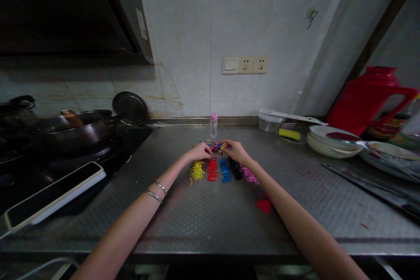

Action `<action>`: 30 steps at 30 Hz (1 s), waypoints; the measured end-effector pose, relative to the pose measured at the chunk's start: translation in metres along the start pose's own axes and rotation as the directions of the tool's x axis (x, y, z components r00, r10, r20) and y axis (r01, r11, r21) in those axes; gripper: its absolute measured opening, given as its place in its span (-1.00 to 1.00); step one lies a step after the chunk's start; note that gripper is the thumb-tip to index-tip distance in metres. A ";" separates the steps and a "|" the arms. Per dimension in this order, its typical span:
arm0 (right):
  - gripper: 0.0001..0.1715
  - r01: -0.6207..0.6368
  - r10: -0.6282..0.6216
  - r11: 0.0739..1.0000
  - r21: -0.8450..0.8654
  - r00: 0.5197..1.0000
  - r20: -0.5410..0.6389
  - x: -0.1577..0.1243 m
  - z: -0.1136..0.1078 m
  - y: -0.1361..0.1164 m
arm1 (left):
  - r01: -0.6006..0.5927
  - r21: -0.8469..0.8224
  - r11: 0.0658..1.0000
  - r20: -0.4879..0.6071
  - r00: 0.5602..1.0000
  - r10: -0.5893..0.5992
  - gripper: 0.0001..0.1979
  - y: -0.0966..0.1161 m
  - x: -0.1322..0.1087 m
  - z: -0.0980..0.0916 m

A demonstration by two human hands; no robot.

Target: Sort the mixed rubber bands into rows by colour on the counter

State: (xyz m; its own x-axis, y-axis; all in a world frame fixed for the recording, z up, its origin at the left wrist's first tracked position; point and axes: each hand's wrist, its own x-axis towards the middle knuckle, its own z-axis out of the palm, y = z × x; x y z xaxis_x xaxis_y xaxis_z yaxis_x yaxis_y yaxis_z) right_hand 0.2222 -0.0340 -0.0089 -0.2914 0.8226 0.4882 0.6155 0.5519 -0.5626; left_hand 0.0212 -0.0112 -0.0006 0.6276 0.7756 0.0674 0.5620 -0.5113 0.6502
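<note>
My left hand [201,152] is closed in a pinch at the top of a pile of red bands [212,170]; what its fingertips hold is too small to make out. Across from it, my right hand [236,151] has its fingers pinched at the right side of a mixed-colour heap [215,146] that looks like small rubber bands. In front of the hands lie separate piles of yellow bands [197,170], blue bands [225,171], black bands [236,169] and pink bands [250,175], the last partly behind my right forearm. A small clear bottle [213,129] with a pink cap stands behind the heap.
A red flat piece [263,205] lies beside my right forearm. On the left are a phone [55,192] and a pan [78,133] on the stove. Stacked bowls [331,148], a yellow sponge [289,134], a plastic tub [269,122] and a red thermos [367,100] stand right.
</note>
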 end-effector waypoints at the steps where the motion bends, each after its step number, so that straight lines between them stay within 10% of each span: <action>1: -0.64 -0.002 0.002 1.000 -0.001 1.000 0.003 0.000 0.000 -0.001 | 0.004 -0.001 1.000 0.008 1.000 -0.004 -0.78 0.000 -0.001 0.000; 10: -0.60 0.011 -0.015 0.997 0.078 0.999 0.050 0.000 0.008 -0.007 | 0.059 -0.047 0.997 -0.138 0.988 -0.065 -0.71 -0.004 -0.011 -0.024; 23: -0.53 0.189 -0.204 0.978 0.090 0.956 0.212 0.030 0.048 -0.048 | 0.242 -0.449 0.860 -0.387 0.815 -0.431 -0.73 -0.024 -0.024 -0.024; 30: -0.44 0.265 -0.290 0.956 0.124 0.912 0.289 0.032 0.059 -0.061 | 0.225 -0.444 0.867 -0.406 0.812 -0.419 -0.78 -0.030 -0.026 -0.030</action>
State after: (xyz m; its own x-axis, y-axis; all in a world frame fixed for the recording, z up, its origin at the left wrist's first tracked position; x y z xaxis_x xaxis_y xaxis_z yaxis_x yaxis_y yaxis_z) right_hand 0.1320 -0.0335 0.0013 -0.6558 0.6301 0.4159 0.4209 0.7624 -0.4915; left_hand -0.0282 -0.0047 0.0003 0.0560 0.9944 0.0894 0.3891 -0.1042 0.9153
